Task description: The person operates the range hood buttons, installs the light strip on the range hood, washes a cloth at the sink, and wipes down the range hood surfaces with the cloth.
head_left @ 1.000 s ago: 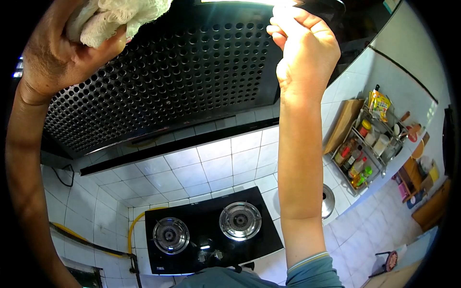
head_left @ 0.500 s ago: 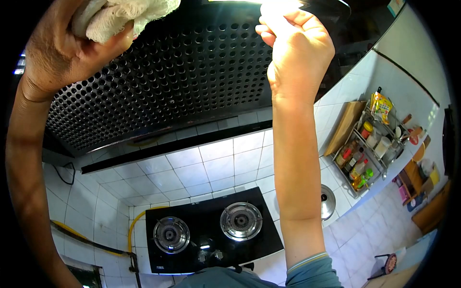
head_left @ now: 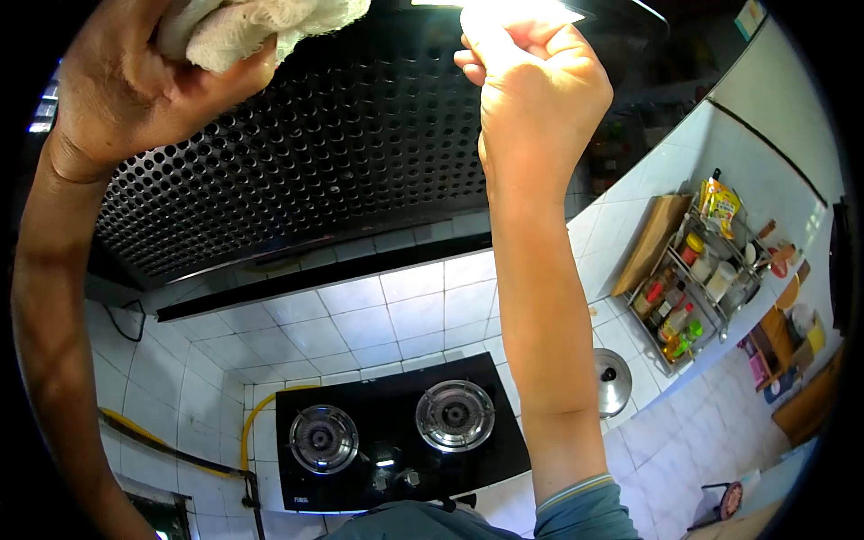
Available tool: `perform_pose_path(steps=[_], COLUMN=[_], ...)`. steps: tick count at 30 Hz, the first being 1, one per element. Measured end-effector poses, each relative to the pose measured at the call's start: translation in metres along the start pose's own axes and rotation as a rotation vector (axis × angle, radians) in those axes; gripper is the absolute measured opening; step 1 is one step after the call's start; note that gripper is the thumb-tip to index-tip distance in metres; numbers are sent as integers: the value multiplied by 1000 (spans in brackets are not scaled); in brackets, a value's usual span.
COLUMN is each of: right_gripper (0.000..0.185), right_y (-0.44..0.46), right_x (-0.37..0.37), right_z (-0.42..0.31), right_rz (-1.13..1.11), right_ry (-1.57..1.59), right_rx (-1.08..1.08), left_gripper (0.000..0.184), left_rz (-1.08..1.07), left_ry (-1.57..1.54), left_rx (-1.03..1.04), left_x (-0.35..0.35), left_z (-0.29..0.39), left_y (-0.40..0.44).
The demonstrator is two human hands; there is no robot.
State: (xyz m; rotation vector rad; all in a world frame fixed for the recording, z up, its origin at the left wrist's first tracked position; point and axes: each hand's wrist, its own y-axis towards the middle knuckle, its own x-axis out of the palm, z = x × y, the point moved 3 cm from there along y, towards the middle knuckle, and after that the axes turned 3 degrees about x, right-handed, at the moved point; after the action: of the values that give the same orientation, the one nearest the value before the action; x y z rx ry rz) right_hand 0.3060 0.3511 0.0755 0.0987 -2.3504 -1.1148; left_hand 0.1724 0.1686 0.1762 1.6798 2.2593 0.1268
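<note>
At the upper left, my left hand [head_left: 135,90] is closed around a crumpled white cloth [head_left: 261,31], in front of a black range hood's perforated panel [head_left: 342,135]. My right hand [head_left: 544,99] is raised at the top, its fingers curled together by the hood's bright lamp [head_left: 495,7]. Glare washes out the fingertips, so whatever they grip, if anything, cannot be made out. Both forearms reach up from below. The top of the hood is cut off by the frame.
Below is a black two-burner gas stove [head_left: 396,432] with a yellow hose [head_left: 245,432] at its left. On the right are a pot lid [head_left: 614,382], a wooden board [head_left: 652,243] and a rack of bottles [head_left: 675,288]. A stool [head_left: 727,499] stands on the floor.
My right hand has shifted a little left along the lamp. My left hand and the cloth sit slightly further right in view, still gripped together.
</note>
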Motion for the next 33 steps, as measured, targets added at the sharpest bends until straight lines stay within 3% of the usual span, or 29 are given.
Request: perform_pose_path(steps=[5,7,8,10,14,17,19,20,24,26,30,33], right_gripper=[10,11,11,10,10,9,7,5,12,16,11,14], right_y=[-10,-12,-16,-24,-23,-16,-9,-7,-6,-20,3,4], right_x=[10,14,17,21,24,15,13,7,8,15,2,-3], right_z=[-10,-22,-18,-17,-10,-11,-19,0,3,-11,13,13], right_rz=[-13,38,36,107,120,34,9,35,106,187,111,139], right_ry=[73,-70,-70,-184,-139,-106,-8,109,67,-208,6,-97], right_rx=[-81,122,123,-203,-194,-310,58,-49,-43,-225,-234,-298], left_gripper=[59,59,59,59,60,60,60,60,60,61,61,61], left_rz=[3,5,5,6,5,9,9,5,13,15,19,19], left_ry=[-6,-7,-7,-5,-4,-2,-4,-5,-11,-4,-14,-16], left_rx=[0,-4,-3,-2,-2,4,7,7,-1,-1,-3,-9], left_x=[0,0,0,-1,-1,1,2,1,3,1,2,2], left_z=[0,-1,-2,-1,0,1,1,0,1,1,0,0], left_y=[-2,-4,-5,-5,-5,-3,-2,-3,-8,-8,-8,-10])
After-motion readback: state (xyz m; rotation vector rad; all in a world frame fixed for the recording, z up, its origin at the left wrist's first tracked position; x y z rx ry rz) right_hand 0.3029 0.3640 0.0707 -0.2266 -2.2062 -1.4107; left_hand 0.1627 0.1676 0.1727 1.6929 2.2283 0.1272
